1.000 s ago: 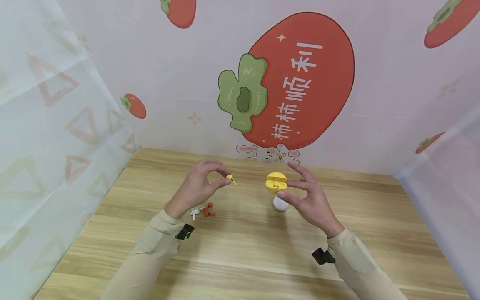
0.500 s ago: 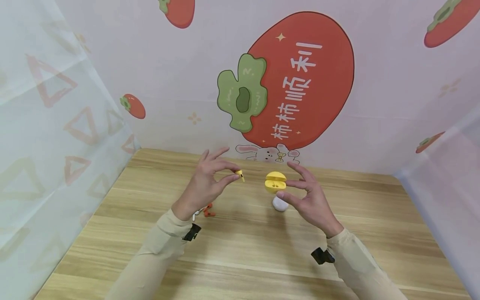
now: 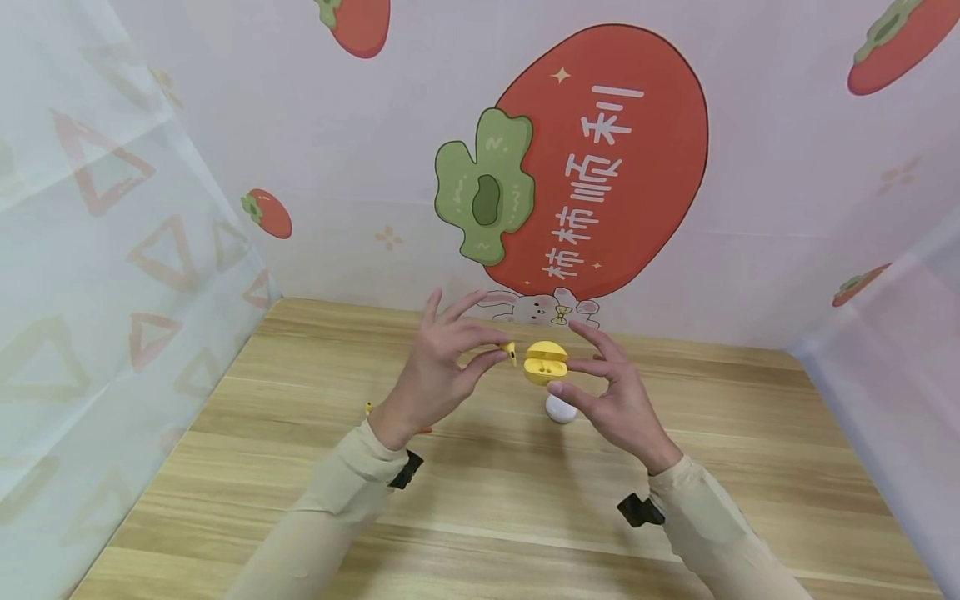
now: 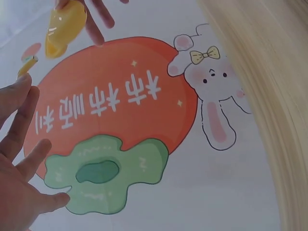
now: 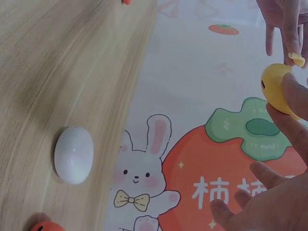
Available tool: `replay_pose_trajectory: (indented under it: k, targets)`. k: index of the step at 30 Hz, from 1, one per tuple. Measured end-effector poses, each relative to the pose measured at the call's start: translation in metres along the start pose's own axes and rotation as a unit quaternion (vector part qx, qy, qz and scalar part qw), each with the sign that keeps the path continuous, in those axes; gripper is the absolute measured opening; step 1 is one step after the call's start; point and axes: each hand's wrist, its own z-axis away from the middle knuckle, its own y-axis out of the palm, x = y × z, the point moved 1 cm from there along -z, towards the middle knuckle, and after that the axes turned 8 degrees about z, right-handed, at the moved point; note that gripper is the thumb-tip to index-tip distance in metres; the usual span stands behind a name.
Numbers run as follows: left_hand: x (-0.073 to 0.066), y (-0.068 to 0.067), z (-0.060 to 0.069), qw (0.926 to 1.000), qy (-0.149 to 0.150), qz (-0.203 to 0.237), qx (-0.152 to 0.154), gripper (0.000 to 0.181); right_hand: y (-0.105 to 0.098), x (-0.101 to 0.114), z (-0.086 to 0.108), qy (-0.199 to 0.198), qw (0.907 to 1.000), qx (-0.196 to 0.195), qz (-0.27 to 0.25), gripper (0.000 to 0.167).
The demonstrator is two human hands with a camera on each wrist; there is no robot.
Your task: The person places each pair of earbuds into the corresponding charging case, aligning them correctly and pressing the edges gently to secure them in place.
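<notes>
Between thumb and index finger, my left hand (image 3: 442,360) pinches a yellow earbud (image 3: 511,351), its stem pointing down. Its other fingers are spread. My right hand (image 3: 621,404) holds a yellow earbud case (image 3: 545,372) above the table by its side, thumb below and fingers behind. The lid is raised, and the slots face me. A small gap separates the earbud from the case. In the left wrist view the case (image 4: 67,26) appears just beyond the earbud (image 4: 27,66). The right wrist view shows the rounded back of the case (image 5: 275,86).
A white, egg-shaped case (image 5: 73,155) lies on the wooden table (image 3: 525,517) below my right hand. An orange rounded object (image 5: 47,226) is partly in the right wrist view. Another yellow earbud (image 3: 368,407) lies behind my left wrist, which hides most of the orange earbuds (image 3: 425,430).
My left hand has moved right with the yellow earbud, closer to the case, and its free fingers have spread. The right hand has shifted slightly left with the case.
</notes>
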Motion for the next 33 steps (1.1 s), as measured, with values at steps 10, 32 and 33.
replay_pose_trajectory:
  k: [10, 32, 33]
  targets:
    - [-0.008, 0.016, -0.006, 0.9984, 0.036, -0.043, -0.002, 0.019, 0.001, 0.005, -0.001, -0.005, 0.9999, 0.001, -0.013, 0.027]
    - [-0.008, 0.023, -0.006, 0.9963, 0.020, -0.075, 0.037, 0.018, 0.004, 0.004, -0.001, -0.012, 0.9998, 0.011, -0.010, 0.027]
    - [-0.009, 0.024, -0.006, 0.9962, 0.017, -0.076, 0.039, 0.018, 0.004, 0.005, -0.001, -0.011, 0.9998, 0.011, -0.010, 0.028]
